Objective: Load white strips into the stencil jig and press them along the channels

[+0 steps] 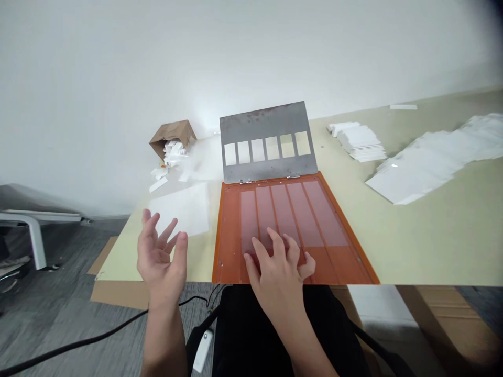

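Observation:
My left hand (162, 256) is raised at the table's front left, palm turned up, fingers apart, holding nothing. My right hand (280, 267) is spread palm down over the near part of an orange board (230, 235), its fingertips at or just above the surface; whether they touch cannot be told. Pale translucent strips (310, 209) lie side by side on the board, and the right hand covers the near ends of some. Hinged to the board's far edge, a grey metal plate (263, 123) with a row of several rectangular windows stands tilted up.
White sheets (184, 209) lie left of the board. Behind them a brown paper bag (173, 128) lies on its side, white scraps spilling out. At right are a stack of white cards (361, 141) and a fanned row of white sheets (428, 162). A wall closes the table's back.

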A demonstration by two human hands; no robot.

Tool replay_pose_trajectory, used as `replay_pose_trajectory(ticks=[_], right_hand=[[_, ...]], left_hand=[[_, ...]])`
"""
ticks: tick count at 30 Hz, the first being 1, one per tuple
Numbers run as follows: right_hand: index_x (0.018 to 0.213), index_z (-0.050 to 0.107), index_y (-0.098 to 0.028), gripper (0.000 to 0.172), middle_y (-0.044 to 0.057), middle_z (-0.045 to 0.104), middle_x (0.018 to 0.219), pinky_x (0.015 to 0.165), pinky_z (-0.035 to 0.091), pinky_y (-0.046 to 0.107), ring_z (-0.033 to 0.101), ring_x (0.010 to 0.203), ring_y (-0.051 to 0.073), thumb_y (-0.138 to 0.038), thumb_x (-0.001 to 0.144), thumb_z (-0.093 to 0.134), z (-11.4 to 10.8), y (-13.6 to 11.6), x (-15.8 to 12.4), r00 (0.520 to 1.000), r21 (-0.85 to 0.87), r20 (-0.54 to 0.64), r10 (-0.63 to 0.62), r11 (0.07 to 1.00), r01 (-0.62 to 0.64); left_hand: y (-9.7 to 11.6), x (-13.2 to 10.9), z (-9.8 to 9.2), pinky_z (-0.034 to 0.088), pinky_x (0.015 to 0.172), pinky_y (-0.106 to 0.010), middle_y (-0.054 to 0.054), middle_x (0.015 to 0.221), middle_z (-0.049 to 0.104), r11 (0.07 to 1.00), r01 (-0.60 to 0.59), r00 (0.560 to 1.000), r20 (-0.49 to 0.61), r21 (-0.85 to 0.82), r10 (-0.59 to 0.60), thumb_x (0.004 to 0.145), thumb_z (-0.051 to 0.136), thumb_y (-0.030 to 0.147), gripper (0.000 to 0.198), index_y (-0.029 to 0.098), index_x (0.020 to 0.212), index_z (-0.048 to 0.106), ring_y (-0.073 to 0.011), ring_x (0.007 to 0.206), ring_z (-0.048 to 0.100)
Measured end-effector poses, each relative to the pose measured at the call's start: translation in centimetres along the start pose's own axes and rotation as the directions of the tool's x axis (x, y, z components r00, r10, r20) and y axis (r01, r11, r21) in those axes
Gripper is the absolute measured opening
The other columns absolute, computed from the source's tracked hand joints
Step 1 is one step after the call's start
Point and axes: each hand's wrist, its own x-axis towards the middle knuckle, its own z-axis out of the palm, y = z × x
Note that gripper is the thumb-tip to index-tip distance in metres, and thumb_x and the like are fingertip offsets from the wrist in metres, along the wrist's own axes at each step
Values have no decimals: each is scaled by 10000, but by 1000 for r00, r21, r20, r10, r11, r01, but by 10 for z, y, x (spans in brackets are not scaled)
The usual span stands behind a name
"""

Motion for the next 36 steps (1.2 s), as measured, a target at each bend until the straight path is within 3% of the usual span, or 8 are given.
replay_pose_trajectory(ticks=[7,13,19,24,27,30,33,36], right_hand=[[1105,717,-290,279,105,600,1354,1006,176,634,458,1221,358,-404,944,519,-2,-4,4,999,-43,33,24,999,-22],[1167,697,-280,323,127,584,1371,992,196,649,444,1234,376,-421,952,501,1,-8,4,998,-75,48,35,997,-32],[1172,680,-242,307,145,592,1358,989,188,651,453,1220,389,-378,932,545,-1,-7,3,1000,8,2,17,1000,-17],[1075,675,-256,215,61,685,1206,964,239,483,555,1098,269,-377,923,583,-7,-15,4,999,343,-35,-5,939,17],[1029,670,-252,180,18,713,1118,911,254,411,580,1023,220,-369,899,626,-6,-26,5,1000,493,-11,-19,870,22],[989,670,-247,155,-6,734,1020,868,247,385,591,953,200,-358,882,652,-5,-35,6,999,557,44,2,830,-27],[942,675,-241,126,-24,745,930,856,239,376,604,893,184,-347,876,660,-4,-38,6,997,586,68,46,807,-77],[923,683,-241,107,-31,752,914,847,239,370,617,872,175,-335,884,648,-5,-35,6,995,594,56,85,798,-102]], left_hand=[[5,-7,10,622,835,-308,-40,1429,559,981,129,992,22,-145,-128,904,632,276,331,333,1230,636,-215,1078,694],[7,-13,17,610,872,-325,-28,1447,532,960,212,977,63,-185,-203,902,628,302,250,319,1143,693,-222,1112,675],[15,-17,23,590,885,-320,-27,1474,518,896,351,936,119,-273,-331,854,684,280,346,335,1196,677,-238,1153,653],[23,-19,29,559,841,-240,-10,1499,495,806,486,874,186,-338,-449,783,747,256,387,338,1159,707,-231,1234,592],[27,-23,32,525,744,-162,-31,1267,666,726,581,814,233,-368,-533,722,783,214,466,319,1170,710,-153,1070,650],[30,-27,34,502,651,-146,-8,906,707,619,686,727,311,-383,-613,694,794,208,524,286,1203,698,-78,755,641],[33,-28,36,514,647,-154,-10,836,687,524,754,653,363,-397,-665,689,796,216,515,253,1195,706,-74,704,627],[35,-28,37,527,640,-154,-13,843,689,508,752,652,357,-420,-669,680,805,204,523,257,1191,707,-90,737,648]])
